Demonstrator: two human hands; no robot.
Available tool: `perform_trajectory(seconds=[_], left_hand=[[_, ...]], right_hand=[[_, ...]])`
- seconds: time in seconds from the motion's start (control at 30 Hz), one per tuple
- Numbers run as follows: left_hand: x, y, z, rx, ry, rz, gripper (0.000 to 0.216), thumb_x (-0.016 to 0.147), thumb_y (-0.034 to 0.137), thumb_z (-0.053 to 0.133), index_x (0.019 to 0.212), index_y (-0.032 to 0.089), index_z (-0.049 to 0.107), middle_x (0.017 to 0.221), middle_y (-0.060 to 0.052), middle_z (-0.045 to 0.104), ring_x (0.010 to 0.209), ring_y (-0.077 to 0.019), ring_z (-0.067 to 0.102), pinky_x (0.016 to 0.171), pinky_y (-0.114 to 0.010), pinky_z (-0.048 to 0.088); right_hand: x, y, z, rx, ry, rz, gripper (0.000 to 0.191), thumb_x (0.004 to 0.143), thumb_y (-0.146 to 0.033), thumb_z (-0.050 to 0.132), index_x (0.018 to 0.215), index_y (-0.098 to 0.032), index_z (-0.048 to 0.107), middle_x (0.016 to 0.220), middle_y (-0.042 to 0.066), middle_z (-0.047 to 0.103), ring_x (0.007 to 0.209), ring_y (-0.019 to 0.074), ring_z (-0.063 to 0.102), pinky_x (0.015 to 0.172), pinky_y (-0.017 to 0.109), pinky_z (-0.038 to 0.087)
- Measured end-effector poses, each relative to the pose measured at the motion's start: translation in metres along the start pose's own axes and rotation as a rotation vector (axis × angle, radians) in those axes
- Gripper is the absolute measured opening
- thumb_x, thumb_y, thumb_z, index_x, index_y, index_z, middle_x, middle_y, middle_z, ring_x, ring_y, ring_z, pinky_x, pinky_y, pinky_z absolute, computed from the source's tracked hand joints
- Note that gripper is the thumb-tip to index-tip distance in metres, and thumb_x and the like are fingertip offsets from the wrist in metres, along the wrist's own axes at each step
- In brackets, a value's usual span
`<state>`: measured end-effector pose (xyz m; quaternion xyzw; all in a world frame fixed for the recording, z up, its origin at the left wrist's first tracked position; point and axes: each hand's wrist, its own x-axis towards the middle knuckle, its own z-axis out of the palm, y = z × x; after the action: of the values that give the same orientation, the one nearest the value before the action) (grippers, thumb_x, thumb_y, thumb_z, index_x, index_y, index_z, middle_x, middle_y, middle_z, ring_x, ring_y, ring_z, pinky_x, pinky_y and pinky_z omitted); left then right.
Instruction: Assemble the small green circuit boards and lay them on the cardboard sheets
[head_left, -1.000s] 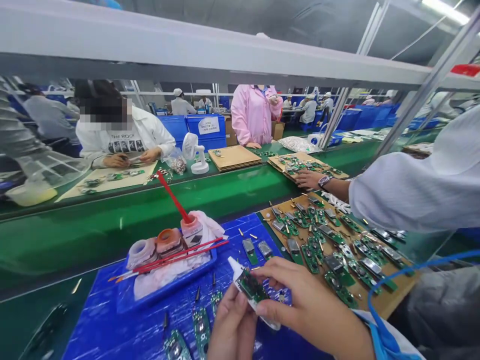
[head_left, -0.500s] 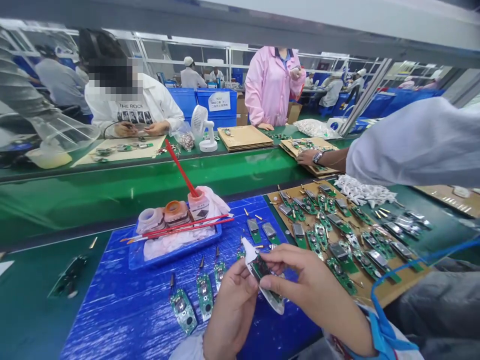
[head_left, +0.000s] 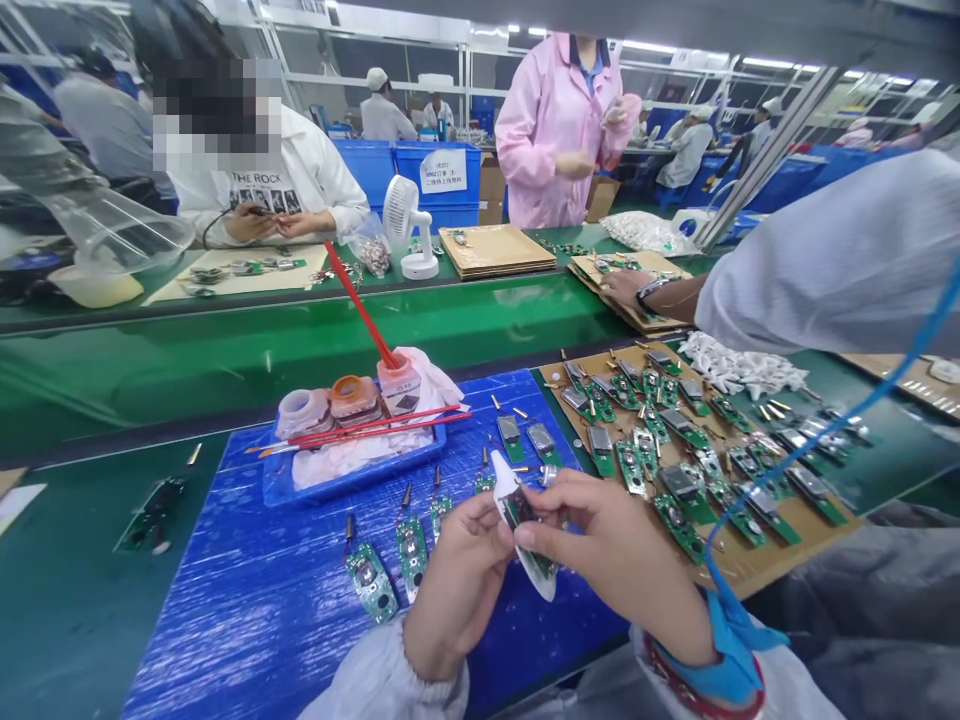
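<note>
Above the blue mat, my left hand [head_left: 459,572] pinches the side of a white plastic housing [head_left: 505,474] with a pointed tip. My right hand [head_left: 604,525] grips the other side, thumb and fingers on a dark green circuit board [head_left: 517,507] seated in the housing. The tip points up and away from me; the lower rounded end shows beneath my right thumb. My fingertips hide part of the board. Just left of my hands lie loose green boards [head_left: 370,580] with wired metal probes. More boards [head_left: 509,437] lie beyond my hands.
A blue tray [head_left: 352,480] holds small bottles, a cloth and red brushes. To the right, a cardboard sheet [head_left: 757,575] carries many boards, with a heap of white housings [head_left: 739,362] behind it. A co-worker's arm [head_left: 825,265] reaches in from the right. A blue cord [head_left: 840,425] runs from my right wrist.
The view has tilted and shifted slightly. Both my hands keep hold of the housing, almost unmoved. Across the bench, the person in pink has raised a hand from the table.
</note>
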<state>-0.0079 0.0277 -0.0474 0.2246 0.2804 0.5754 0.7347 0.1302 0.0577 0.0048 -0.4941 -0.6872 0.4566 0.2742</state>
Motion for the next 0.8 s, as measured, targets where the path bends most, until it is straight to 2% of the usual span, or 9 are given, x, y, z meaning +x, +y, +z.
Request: perform_trajectory(seconds=[0.13,0.27,0.33,0.47,0.6,0.8], left_hand=[[0.004,-0.001,-0.002,-0.05,-0.037,0.001,0.032,0.071,0.031,0.076,0.1,0.018,0.07,0.09,-0.008,0.07,0.092,-0.0233,0.063,0.087,-0.033,0.046],[0.005,0.001,-0.003,-0.057,-0.041,0.029,0.036,0.07,0.033,0.077,0.102,0.018,0.069,0.089,-0.005,0.071,0.094,-0.0228,0.063,0.09,-0.034,0.044],[0.004,0.001,-0.003,-0.051,-0.035,0.037,0.038,0.07,0.035,0.077,0.102,0.017,0.069,0.09,-0.006,0.071,0.094,-0.0225,0.063,0.091,-0.034,0.044],[0.003,0.001,-0.004,-0.055,0.002,0.035,0.04,0.067,0.035,0.079,0.101,0.016,0.069,0.098,-0.006,0.071,0.093,-0.0197,0.064,0.087,-0.028,0.045],[0.001,0.001,-0.004,-0.045,0.011,0.027,0.041,0.066,0.033,0.08,0.102,0.017,0.069,0.101,-0.005,0.071,0.097,-0.0203,0.063,0.085,-0.027,0.047],[0.0,0.0,-0.005,-0.051,0.017,-0.005,0.042,0.063,0.03,0.082,0.101,0.017,0.069,0.098,-0.004,0.072,0.092,-0.0178,0.064,0.08,-0.024,0.048]], right_hand=[[0.003,-0.002,-0.003,0.03,-0.026,-0.003,0.019,0.074,-0.034,0.071,0.084,-0.018,0.072,0.075,0.002,0.058,0.07,0.014,0.054,0.064,0.027,0.045],[0.0,-0.005,-0.012,0.069,-0.095,-0.08,0.025,0.086,-0.037,0.057,0.099,-0.021,0.07,0.093,0.004,0.056,0.083,0.0147,0.055,0.073,0.029,0.046],[-0.004,-0.002,-0.014,0.163,-0.07,-0.067,0.027,0.089,-0.038,0.052,0.106,-0.023,0.067,0.096,0.004,0.054,0.086,0.014,0.054,0.076,0.029,0.047],[-0.013,0.012,-0.011,0.45,-0.044,0.093,0.037,0.081,-0.041,0.062,0.113,-0.022,0.058,0.095,0.002,0.053,0.089,0.0133,0.053,0.08,0.028,0.047],[-0.02,0.024,-0.002,0.689,-0.189,0.192,0.046,0.077,-0.042,0.068,0.115,-0.021,0.053,0.09,0.001,0.055,0.08,0.0112,0.054,0.073,0.026,0.045],[-0.025,0.024,0.002,0.83,-0.216,0.234,0.051,0.076,-0.031,0.072,0.121,-0.022,0.048,0.078,-0.003,0.056,0.07,0.0083,0.053,0.068,0.023,0.042]])
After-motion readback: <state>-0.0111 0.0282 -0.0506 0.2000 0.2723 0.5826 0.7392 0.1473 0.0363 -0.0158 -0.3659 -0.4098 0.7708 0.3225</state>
